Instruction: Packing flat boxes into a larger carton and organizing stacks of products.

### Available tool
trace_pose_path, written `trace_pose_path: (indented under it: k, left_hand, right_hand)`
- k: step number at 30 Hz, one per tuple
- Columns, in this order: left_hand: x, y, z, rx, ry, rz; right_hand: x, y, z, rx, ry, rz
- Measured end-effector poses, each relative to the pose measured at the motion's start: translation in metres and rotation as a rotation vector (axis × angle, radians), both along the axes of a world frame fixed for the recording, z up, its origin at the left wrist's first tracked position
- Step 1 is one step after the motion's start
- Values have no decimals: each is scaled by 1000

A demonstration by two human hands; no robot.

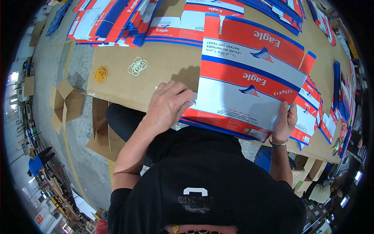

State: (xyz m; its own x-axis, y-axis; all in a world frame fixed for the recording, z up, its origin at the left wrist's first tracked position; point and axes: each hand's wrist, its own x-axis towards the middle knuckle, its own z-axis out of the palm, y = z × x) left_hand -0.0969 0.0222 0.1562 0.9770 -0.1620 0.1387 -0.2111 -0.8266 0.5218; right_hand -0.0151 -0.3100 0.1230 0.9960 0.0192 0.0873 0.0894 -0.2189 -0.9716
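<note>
A stack of flattened red, white and blue printed cartons lies on the brown cardboard-covered table in front of me. My left hand rests palm down on the stack's near left corner, fingers bent over its edge. My right hand grips the stack's near right edge, thumb on top. A bracelet sits on my right wrist.
A bunch of white rubber bands and a bunch of yellow rubber bands lie left of the stack. More flat cartons are piled at the back left, the back right and along the right. Open brown boxes stand on the floor.
</note>
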Motion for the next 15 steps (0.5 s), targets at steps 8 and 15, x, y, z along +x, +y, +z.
trace_pose_path:
  k: [8,15]
  left_hand:
    - [1,-4,-3,188,17,14]
    - [8,3,-7,92,18,-38]
  right_hand:
    - [-1,10,5,-75,-75,-59]
    - [-2,16,7,-127,-199,-76]
